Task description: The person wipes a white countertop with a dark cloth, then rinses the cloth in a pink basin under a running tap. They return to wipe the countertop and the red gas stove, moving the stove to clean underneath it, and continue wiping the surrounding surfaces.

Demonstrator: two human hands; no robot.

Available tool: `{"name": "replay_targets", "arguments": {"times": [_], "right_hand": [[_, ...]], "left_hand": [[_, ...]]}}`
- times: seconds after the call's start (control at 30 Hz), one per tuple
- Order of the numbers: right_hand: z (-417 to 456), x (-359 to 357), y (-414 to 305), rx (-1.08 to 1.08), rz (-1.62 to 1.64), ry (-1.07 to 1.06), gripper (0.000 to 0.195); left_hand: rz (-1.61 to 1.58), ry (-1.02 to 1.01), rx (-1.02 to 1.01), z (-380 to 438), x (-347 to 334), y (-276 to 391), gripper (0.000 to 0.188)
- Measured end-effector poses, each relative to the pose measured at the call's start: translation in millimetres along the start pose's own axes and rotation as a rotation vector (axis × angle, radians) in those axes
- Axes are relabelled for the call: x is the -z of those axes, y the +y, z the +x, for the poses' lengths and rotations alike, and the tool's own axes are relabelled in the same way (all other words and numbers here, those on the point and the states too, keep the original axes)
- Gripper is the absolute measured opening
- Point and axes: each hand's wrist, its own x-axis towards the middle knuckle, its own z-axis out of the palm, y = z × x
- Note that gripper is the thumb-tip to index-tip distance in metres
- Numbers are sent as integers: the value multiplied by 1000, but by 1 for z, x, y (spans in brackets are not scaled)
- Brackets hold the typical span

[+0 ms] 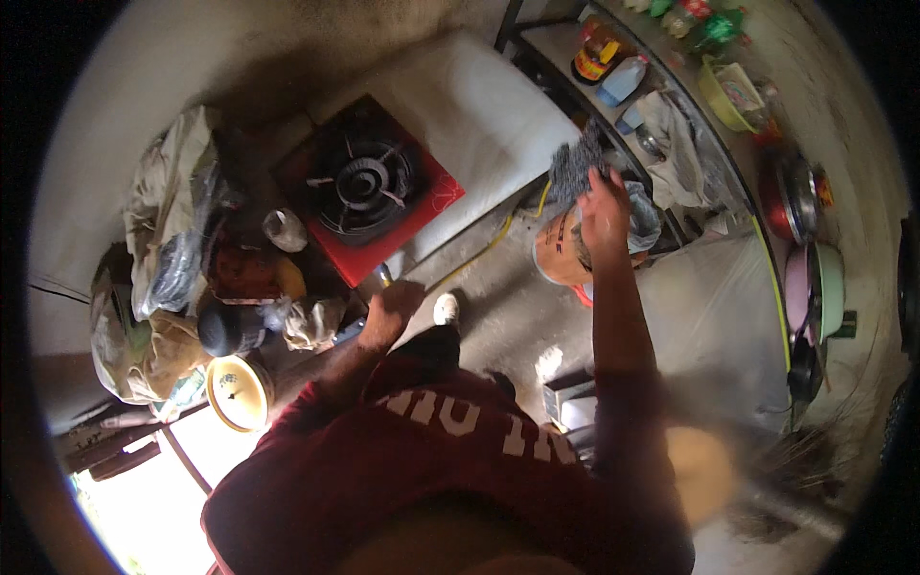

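Observation:
My right hand (606, 212) reaches out over an orange bucket-like container (564, 248), with its fingers on a grey knitted-looking cloth (575, 169). The cloth spreads beyond the fingertips, close to the frame of a dark metal shelf (632, 154). Near the front corner of a red single-burner gas stove (366, 183) is my left hand (392, 309), just below a shiny knob (384, 274). Its fingers are in shadow, so I cannot tell whether they touch the knob. The stove rests on a pale slab (467, 108), its burner bare.
A yellow hose (474, 259) runs across the floor gap. Bags (169, 223), a dark jar (226, 330) and a round yellowish lid (237, 394) crowd the left. Bottles (622, 80) stand on the shelf; a plastic-covered surface (708, 316) and basins (826, 291) lie right.

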Motion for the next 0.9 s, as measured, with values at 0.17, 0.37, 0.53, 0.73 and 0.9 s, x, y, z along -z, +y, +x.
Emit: {"name": "replay_targets", "arguments": {"times": [0.17,0.37,0.53,0.73,0.9], "right_hand": [[107,2,80,456,-785,-316,37],[133,22,187,507,-1409,-622,33],[168,8,218,610,-1493,-678,64],[205,-20,253,845,-1416,-946,52],[409,6,200,812,-1595,-775,50]], "left_hand": [[-45,-96,169,64,-43,46,21],[181,42,151,77,-27,24,18],[144,303,428,85,-48,20,18],[1,465,565,134,-95,30,18],[-79,462,600,195,-145,49,20]]}}
